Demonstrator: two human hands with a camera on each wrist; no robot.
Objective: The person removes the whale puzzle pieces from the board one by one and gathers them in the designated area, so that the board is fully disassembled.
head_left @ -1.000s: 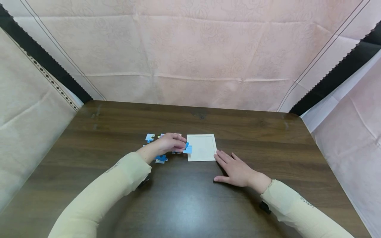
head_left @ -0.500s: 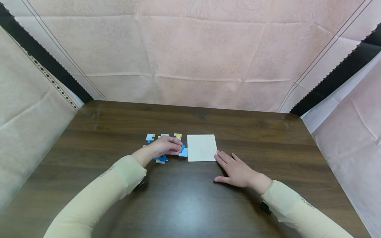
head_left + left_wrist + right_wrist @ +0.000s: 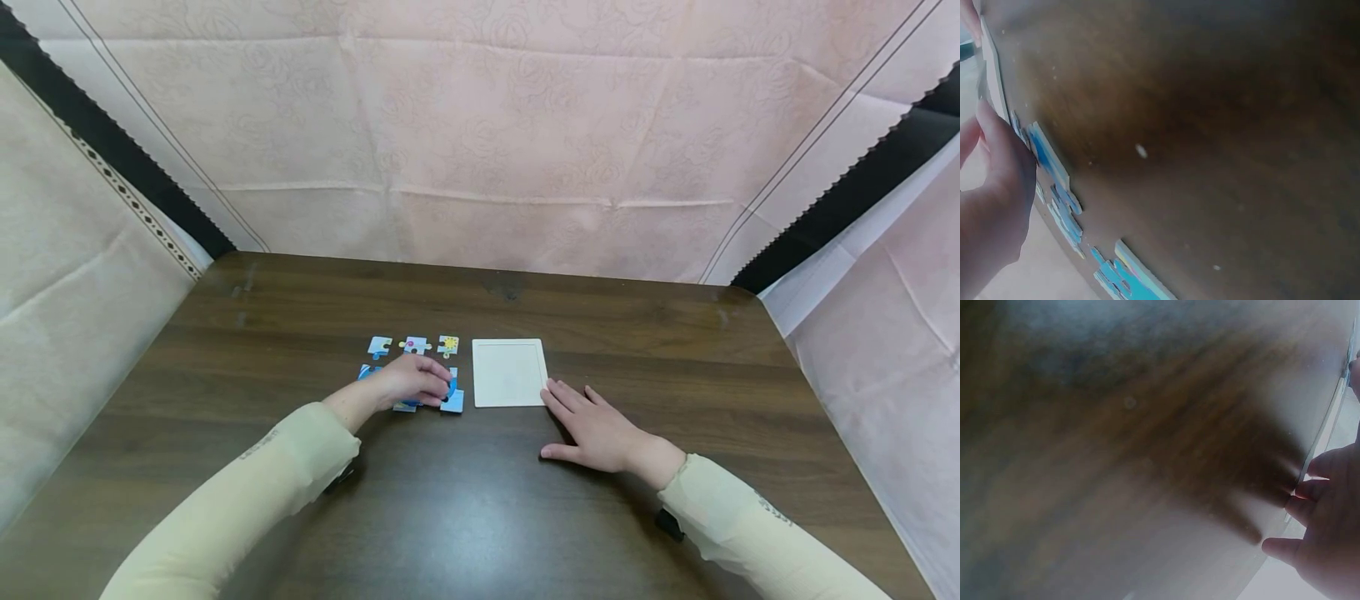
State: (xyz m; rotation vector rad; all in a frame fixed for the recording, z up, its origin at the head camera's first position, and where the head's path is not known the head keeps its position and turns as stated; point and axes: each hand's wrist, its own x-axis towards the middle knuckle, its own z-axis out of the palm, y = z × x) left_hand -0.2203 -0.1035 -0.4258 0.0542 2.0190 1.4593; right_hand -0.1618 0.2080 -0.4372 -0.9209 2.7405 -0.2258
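My left hand (image 3: 411, 380) pinches a light-blue jigsaw piece (image 3: 452, 402) at its fingertips, just left of the white square puzzle tray (image 3: 510, 373). In the left wrist view, a thin sliver between the thumb and fingers (image 3: 988, 125) is mostly hidden. More jigsaw pieces lie around and under this hand, among them a yellow-patterned piece (image 3: 448, 344), a blue piece with a pink spot (image 3: 415, 345) and a corner-like blue piece (image 3: 379, 346). My right hand (image 3: 596, 432) lies with fingers spread, its fingertips at the tray's lower right edge.
The brown wooden table (image 3: 480, 517) extends on all sides of the pieces and tray. A pale patterned cloth (image 3: 495, 142) hangs behind its far edge, with more cloth at both sides.
My left hand has drawn back leftward and toward me, carrying the jigsaw piece off the tray's left edge. Several pieces behind it have come into view. My right hand has stayed put.
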